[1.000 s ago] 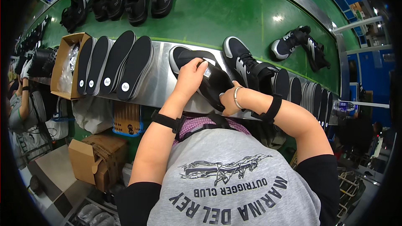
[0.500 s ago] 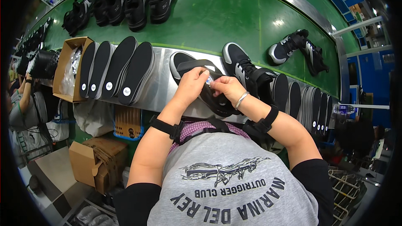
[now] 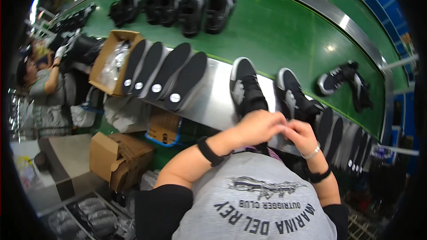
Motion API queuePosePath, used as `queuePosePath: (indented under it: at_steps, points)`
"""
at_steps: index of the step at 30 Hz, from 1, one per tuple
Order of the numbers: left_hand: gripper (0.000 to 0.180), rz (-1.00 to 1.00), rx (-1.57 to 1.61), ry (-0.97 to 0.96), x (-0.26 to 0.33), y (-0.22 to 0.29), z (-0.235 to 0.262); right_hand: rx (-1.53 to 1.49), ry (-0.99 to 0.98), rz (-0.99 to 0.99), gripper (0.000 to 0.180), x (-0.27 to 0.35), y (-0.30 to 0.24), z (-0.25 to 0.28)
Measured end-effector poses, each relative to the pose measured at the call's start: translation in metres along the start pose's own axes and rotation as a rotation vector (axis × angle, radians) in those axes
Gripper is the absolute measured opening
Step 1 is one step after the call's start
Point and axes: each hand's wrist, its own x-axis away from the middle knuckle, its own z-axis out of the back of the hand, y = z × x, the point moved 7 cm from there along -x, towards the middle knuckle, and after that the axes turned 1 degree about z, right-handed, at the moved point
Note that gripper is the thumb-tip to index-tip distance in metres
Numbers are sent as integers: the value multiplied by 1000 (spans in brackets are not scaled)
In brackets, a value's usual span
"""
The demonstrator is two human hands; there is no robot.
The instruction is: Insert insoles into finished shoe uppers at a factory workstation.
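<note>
A long green table [image 3: 284,31] fills this side of the room, with a steel strip [image 3: 213,93] along its near side. Left on it sits an open box [image 3: 101,75] with crumpled plastic inside. Shoes [image 3: 192,13] stand in a row farther back, perhaps finished; the near shoe [image 3: 243,82] and its neighbour [image 3: 293,90], before the person, seem to be the current work. Insoles [image 3: 173,71] remain stacked, so plenty looks left. The left hand [image 3: 260,126] and right hand [image 3: 302,138] meet at the fingertips near both heels; I can't tell whether they pinch anything.
</note>
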Motion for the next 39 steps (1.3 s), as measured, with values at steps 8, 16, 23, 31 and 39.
queuePosePath:
  at_steps: [8, 16, 23, 31, 39]
  points:
    - [19, 460, -190, 718, 69, -76, 198, 800, 300, -53, 24, 41, 39, 64]
    - [50, 388, -635, 1395, 192, -100, 364, 1176, 62, -46, 17, 13, 52, 29]
    - [49, 684, 192, -52, 80, -116, 46, 1043, -469, -442, 30, -22, 73, -3]
    - [36, 780, 714, 455, 71, -144, -1, 646, -433, -469, 79, -33, 61, -4]
    - [32, 886, 1169, 254, 44, -127, 3, 924, -392, -429, 41, -50, 43, -23]
